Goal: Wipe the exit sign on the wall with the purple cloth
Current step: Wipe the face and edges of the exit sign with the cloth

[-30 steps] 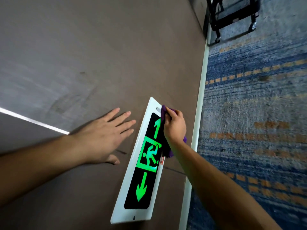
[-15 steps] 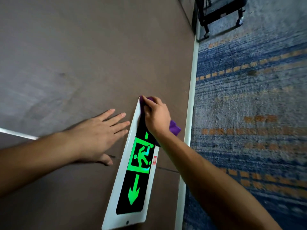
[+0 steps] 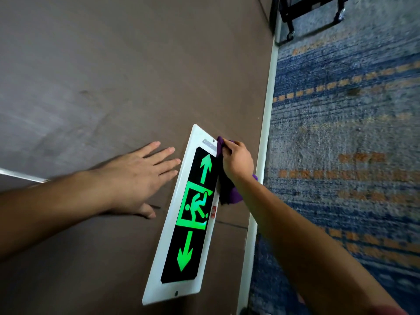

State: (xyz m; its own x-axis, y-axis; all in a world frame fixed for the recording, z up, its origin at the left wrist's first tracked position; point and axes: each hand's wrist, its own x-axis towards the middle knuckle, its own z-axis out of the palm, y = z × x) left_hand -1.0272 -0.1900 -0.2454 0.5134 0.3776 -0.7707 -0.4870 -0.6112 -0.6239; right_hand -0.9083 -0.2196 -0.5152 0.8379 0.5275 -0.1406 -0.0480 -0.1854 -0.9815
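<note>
Head view, sign: the exit sign [image 3: 191,214] is fixed flat on the brown wall [image 3: 113,76], low down near the white baseboard [image 3: 266,133]; its black face shows two green arrows and a green running figure inside a white frame.
Head view, cloth: the purple cloth [image 3: 228,193] lies bunched against the sign's edge on the baseboard side, near the end with the small metal plate.
Right hand: the right hand [image 3: 237,161] has its fingers curled round the cloth and presses it on the frame.
Left hand: the left hand [image 3: 138,176] lies flat on the wall with fingers straight and spread, just beside the sign's other long edge, holding nothing.
Around: blue carpet [image 3: 352,155] with orange dashes runs along the baseboard; a black wheeled frame [image 3: 311,14] stands on it, well apart.
Hidden: the right hand and cloth cover part of the frame; the small red label by the running figure is too small to read; the wheeled frame is cut off by the picture's edge.
</note>
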